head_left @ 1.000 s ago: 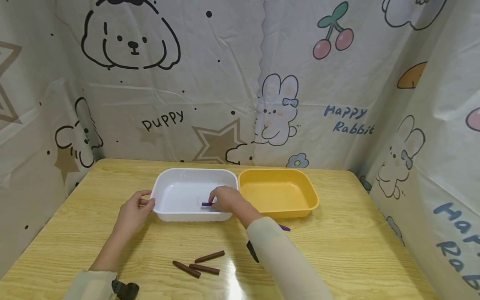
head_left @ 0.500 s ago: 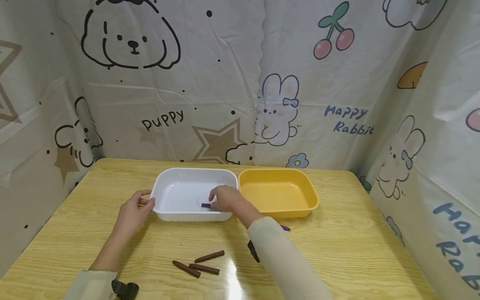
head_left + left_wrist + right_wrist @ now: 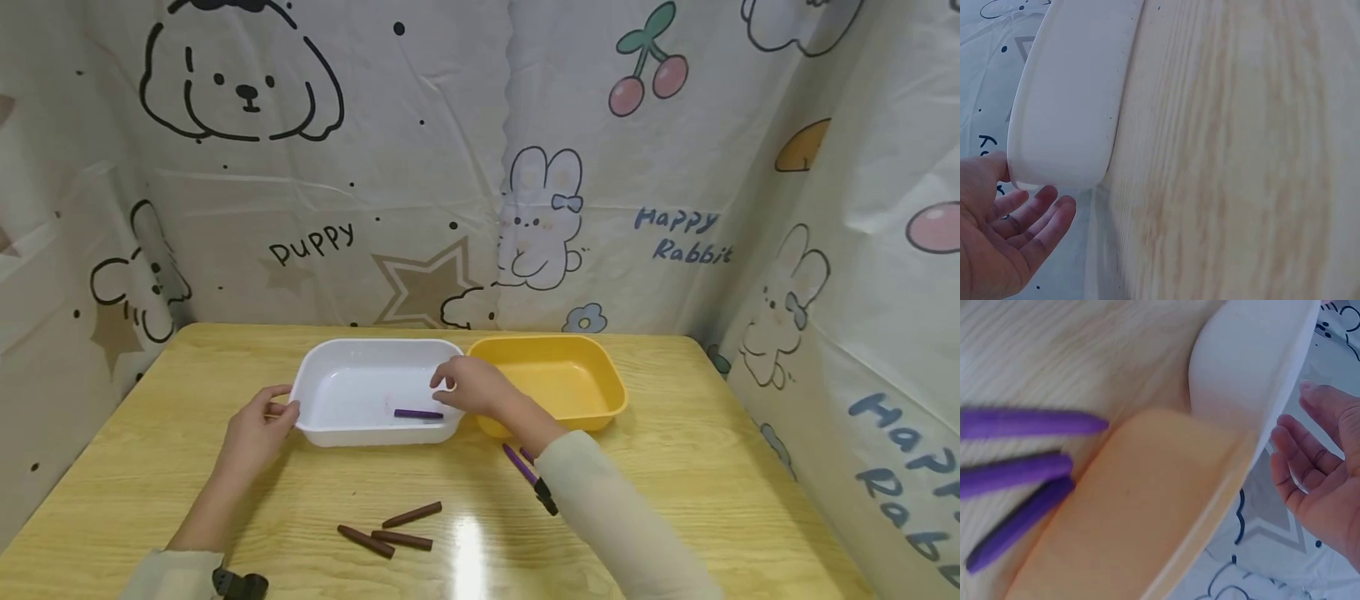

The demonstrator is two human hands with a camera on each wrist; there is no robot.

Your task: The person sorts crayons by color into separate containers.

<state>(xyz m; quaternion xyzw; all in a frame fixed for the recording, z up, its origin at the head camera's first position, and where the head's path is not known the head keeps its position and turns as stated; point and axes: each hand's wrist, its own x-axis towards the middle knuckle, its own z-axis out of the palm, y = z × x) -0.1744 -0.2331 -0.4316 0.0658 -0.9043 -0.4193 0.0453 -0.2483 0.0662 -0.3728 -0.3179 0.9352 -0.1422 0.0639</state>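
Now we see our right hand (image 3: 472, 387) hovering open just above the purple crayon (image 3: 418, 414) inside the white plastic tray (image 3: 330, 429), while our relaxed left hand (image 3: 258, 425) touches its left rim.

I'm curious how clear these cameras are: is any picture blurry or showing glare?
Head view: sharp, with a bright glare patch on the table near the brown crayons. Left wrist view: wood grain smeared by blur beside the white tray. Right wrist view: purple crayons close and soft-edged.
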